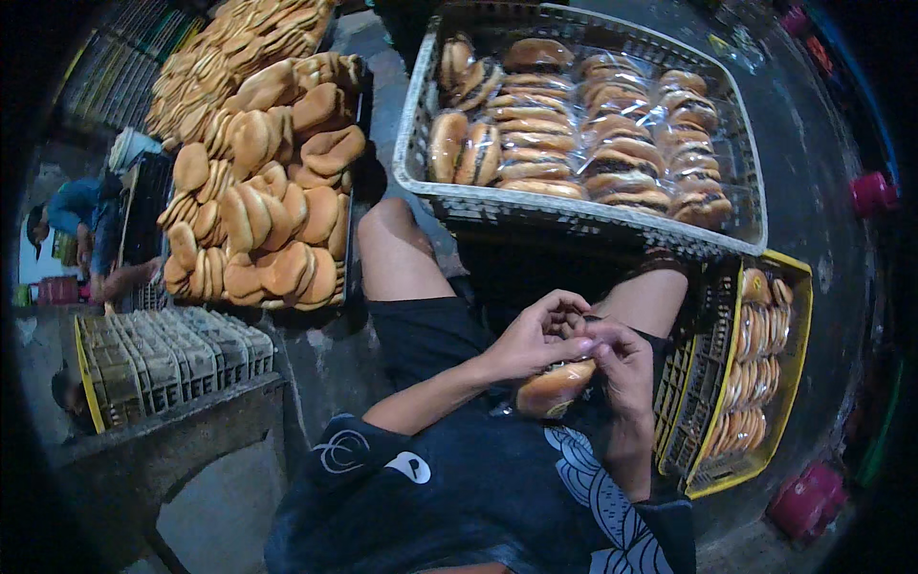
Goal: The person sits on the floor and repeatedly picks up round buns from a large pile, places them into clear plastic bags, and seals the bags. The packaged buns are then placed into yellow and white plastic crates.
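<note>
In front of my torso, a filled bun in a clear plastic bag (556, 389) hangs below my fingers. My left hand (549, 333) pinches the gathered top of the bag from the left. From the other side, my right hand (618, 359) closes on the same bag top, with its fingertips against those of my left hand. Beyond my knees, a pale plastic crate (581, 204) holds rows of filled buns in clear bags. To the left, a large heap of unwrapped buns (251, 215) lies on a dark-edged tray.
At the right stands a yellow-rimmed crate (802, 344) of bagged buns, beside more crates. Stacked grey crates (179, 359) rest on a ledge (172, 412) at the left. A person in blue (79, 208) bends at the far left. Pink containers (808, 500) stand at the right.
</note>
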Demonstrator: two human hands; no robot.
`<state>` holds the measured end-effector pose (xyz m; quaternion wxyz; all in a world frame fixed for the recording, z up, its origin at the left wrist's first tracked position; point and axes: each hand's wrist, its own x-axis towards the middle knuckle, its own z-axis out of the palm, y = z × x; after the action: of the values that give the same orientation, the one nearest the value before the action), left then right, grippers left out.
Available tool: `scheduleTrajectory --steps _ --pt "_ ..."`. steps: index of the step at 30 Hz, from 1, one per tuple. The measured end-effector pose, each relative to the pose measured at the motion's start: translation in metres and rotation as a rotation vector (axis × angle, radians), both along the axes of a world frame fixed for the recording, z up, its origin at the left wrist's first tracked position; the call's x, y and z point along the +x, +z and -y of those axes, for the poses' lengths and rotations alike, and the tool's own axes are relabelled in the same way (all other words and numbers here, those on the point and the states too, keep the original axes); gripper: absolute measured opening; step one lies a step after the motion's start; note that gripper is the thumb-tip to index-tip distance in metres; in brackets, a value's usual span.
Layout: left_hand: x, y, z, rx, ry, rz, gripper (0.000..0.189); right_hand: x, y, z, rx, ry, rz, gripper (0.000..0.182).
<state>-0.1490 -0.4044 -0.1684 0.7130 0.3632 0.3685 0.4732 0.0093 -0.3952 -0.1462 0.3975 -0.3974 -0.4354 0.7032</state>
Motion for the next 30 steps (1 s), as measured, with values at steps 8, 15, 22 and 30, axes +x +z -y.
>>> scheduleTrajectory --steps 8,15,22,30 --pt "-0.004 0.014 0.01 0.385 0.022 -0.577 0.02 -0.009 0.001 0.006 0.168 -0.235 0.357 0.009" --pt "-0.003 0.023 0.027 0.415 0.014 -0.993 0.012 -0.01 0.004 0.019 0.657 0.029 0.813 0.014" --pt "-0.01 -0.043 0.03 -0.374 -0.26 -0.315 0.017 -0.005 -0.018 0.052 0.525 0.124 0.98 0.032" --pt "0.018 -0.076 0.055 0.402 0.099 -0.694 0.032 0.073 -0.076 0.015 -0.013 -0.479 1.001 0.042"
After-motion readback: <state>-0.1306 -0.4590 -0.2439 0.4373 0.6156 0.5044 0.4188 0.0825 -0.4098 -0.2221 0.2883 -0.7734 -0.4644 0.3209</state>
